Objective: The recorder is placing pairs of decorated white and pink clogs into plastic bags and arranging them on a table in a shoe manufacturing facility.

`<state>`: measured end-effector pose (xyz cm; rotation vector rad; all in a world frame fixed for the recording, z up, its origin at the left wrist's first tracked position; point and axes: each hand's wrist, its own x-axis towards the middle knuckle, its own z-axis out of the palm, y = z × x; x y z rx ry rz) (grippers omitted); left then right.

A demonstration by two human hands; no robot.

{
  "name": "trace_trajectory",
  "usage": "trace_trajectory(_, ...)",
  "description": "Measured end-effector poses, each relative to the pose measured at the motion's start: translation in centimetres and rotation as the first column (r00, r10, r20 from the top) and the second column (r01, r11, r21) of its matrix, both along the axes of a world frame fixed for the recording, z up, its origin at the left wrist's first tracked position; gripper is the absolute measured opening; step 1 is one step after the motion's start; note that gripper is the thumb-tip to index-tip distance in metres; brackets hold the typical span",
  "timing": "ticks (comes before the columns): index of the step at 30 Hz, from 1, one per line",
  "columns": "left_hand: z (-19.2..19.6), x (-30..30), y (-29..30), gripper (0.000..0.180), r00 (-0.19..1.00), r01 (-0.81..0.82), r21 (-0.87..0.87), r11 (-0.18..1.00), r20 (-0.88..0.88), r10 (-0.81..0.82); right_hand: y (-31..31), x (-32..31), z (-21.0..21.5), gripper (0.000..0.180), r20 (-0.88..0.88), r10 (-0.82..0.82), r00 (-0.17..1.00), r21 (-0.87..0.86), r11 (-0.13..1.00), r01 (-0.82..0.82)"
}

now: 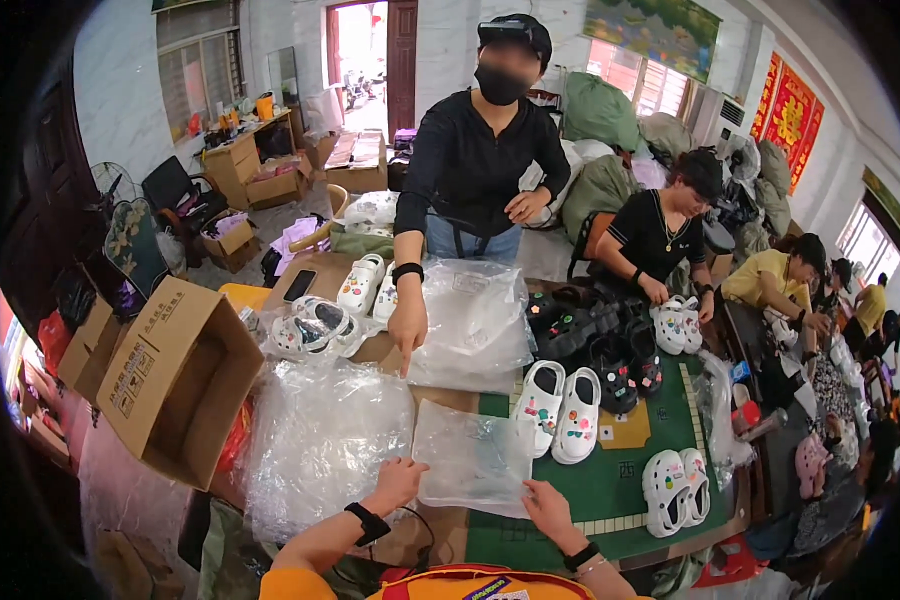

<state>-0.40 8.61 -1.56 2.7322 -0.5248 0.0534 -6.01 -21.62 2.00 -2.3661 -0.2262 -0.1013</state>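
A clear plastic bag [473, 452] lies flat in front of me, spread between my hands. My left hand [402, 482] has its fingertips closed at the bag's left edge. At its lower right corner, my right hand [550, 508] pinches the plastic. Just beyond my right hand stands a pair of white clogs [560, 408] with colourful charms, side by side on a green mat [510, 540]. Farther right on that mat sits another white pair [675, 490]. To the left of my bag is a wide pile of clear plastic bags [325, 440].
Opposite, a standing person in black points a hand [407, 325] down near another bag stack [470, 320]. Black clogs [610, 350] are heaped at the right. An open cardboard box [185, 385] tilts at the left. Bagged white clogs [315, 325] and a phone [299, 286] lie beyond the pile.
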Motion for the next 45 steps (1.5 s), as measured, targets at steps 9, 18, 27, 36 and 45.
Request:
trace_trajectory(9,-0.4,0.5,0.0,0.027,0.997,0.055,0.068,0.996,0.055,-0.059,-0.3,0.1,0.3,0.023,0.097,0.123,0.988,-0.054,0.991,-0.119)
trace_trajectory(18,-1.0,-0.1,-0.2,0.027,0.997,0.073,0.041,0.996,0.030,-0.075,-0.7,-0.5,-1.4,0.018,-0.046,0.070,0.996,-0.293,0.953,-0.081)
trace_trajectory(27,-1.8,-0.7,0.1,0.027,0.998,0.063,0.027,0.998,0.018,-0.064,-1.6,-1.8,-7.0,0.019,-0.161,0.070,0.985,-0.095,0.992,-0.086)
trace_trajectory(36,-2.2,-1.1,-0.3,0.028,0.996,0.090,0.066,0.994,-0.030,-0.088,-1.4,-1.4,-5.8,0.028,-0.485,-0.060,0.872,-0.035,0.998,0.049)
trace_trajectory(45,-2.9,-2.3,-0.6,0.031,0.964,0.184,0.130,0.974,-0.216,-0.153,-1.2,-2.2,-5.8,0.034,-0.334,-0.089,0.938,-0.123,0.991,0.050)
